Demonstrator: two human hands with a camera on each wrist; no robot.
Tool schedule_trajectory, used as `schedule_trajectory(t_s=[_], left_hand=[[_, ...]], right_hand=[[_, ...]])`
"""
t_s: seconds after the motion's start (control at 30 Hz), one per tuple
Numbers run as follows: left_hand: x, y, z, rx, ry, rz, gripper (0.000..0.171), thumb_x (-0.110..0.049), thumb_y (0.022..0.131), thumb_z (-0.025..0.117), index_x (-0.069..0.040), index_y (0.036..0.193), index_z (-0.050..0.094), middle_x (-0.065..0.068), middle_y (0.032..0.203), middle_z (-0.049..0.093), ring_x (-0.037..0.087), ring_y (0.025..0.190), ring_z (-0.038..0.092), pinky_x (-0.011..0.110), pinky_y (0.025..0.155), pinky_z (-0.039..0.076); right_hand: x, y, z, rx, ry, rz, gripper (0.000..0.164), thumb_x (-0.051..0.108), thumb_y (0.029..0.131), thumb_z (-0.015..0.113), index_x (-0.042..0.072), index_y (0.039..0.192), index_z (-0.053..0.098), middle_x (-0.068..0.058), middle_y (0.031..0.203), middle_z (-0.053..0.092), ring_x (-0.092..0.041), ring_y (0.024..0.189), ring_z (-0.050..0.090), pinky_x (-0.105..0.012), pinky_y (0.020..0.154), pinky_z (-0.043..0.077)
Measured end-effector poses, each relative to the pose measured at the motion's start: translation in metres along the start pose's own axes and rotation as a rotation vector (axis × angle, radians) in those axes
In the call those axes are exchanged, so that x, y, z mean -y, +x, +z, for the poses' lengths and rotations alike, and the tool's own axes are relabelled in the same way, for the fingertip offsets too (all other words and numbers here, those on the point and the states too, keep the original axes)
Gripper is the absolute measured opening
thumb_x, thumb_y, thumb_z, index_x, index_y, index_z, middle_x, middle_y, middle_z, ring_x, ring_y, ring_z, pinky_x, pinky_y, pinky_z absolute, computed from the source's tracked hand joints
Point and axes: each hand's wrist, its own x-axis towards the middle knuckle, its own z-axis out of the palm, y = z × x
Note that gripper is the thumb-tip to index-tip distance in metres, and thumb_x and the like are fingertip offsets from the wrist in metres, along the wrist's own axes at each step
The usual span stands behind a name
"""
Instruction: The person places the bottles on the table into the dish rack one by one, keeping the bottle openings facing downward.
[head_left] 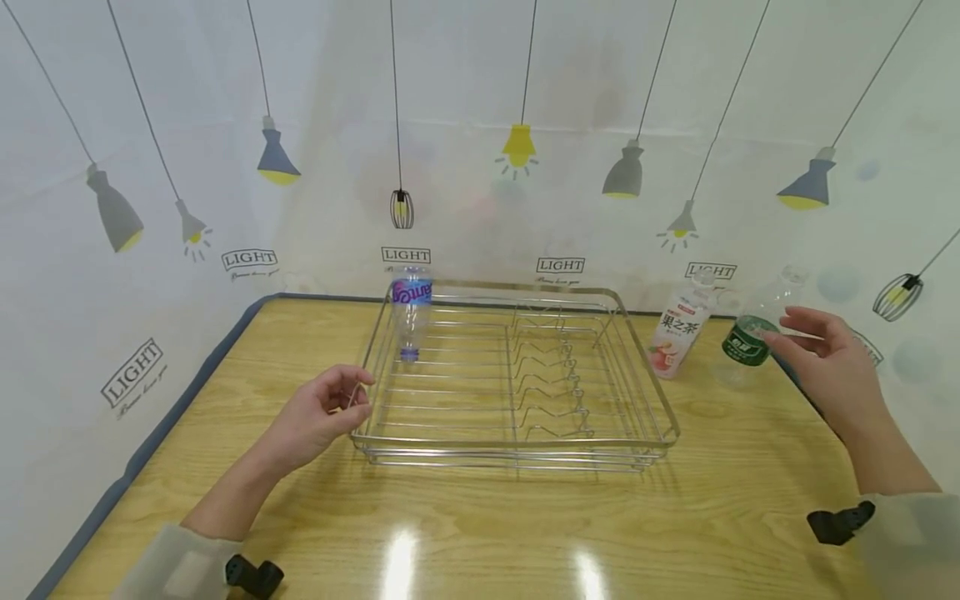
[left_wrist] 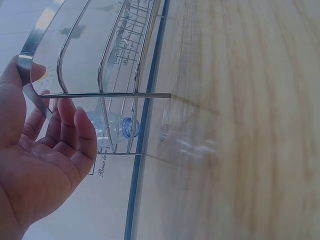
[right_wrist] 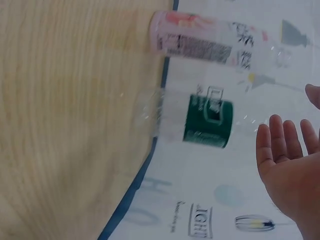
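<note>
A wire dish rack [head_left: 515, 450] stands on the wooden table. My left hand [head_left: 322, 417] is at its front left corner. In the left wrist view, the thumb and curled fingers of the left hand [left_wrist: 50, 155] hold the metal rim. Inside the rack, at the back left, a clear bottle with a purple label [head_left: 412, 312] stands cap down. To the right of the rack, my right hand [head_left: 836, 367] reaches beside a clear bottle with a green label [head_left: 750, 337]. In the right wrist view, a gap shows between the fingers of the right hand [right_wrist: 295, 170] and that bottle's green label.
A white and pink drink bottle [head_left: 678, 329] stands upright between the rack's right side and the green-labelled bottle. Wire dividers [head_left: 555, 392] fill the rack's right half. A white backdrop with printed lamps [head_left: 480, 167] rises behind the table [head_left: 480, 533].
</note>
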Motion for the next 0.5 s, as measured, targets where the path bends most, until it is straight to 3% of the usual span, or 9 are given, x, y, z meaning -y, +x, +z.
schedule_trajectory(t_s=[0.3,0.43,0.5], left_hand=[[0.001,0.0,0.0,-0.006,0.001,0.016,0.037,-0.013,0.106,0.071,-0.001,0.138,0.059,0.009,0.105,0.062,0.019,0.09,0.063,0.034,0.073,0.058],[0.0,0.0,0.0,-0.008,-0.001,0.014,0.037,-0.013,0.106,0.072,-0.001,0.138,0.059,0.008,0.105,0.062,0.019,0.091,0.063,0.034,0.073,0.058],[0.0,0.0,0.001,-0.007,0.001,0.015,0.037,-0.012,0.105,0.072,-0.001,0.138,0.059,0.009,0.105,0.062,0.019,0.091,0.063,0.034,0.073,0.059]], right_hand=[[-0.023,0.009,-0.004,-0.047,0.035,0.124,0.074,0.046,0.108,0.069,0.022,0.171,0.038,0.038,0.123,0.045,0.017,0.104,0.046,-0.002,0.075,0.044],[-0.033,0.017,-0.004,-0.049,0.036,0.166,0.081,0.05,0.106,0.069,0.026,0.173,0.031,0.026,0.138,0.047,0.015,0.104,0.045,-0.002,0.075,0.044],[-0.038,0.022,-0.002,-0.046,0.03,0.18,0.085,0.052,0.105,0.069,0.027,0.175,0.027,0.013,0.153,0.047,0.012,0.109,0.047,-0.003,0.075,0.044]])
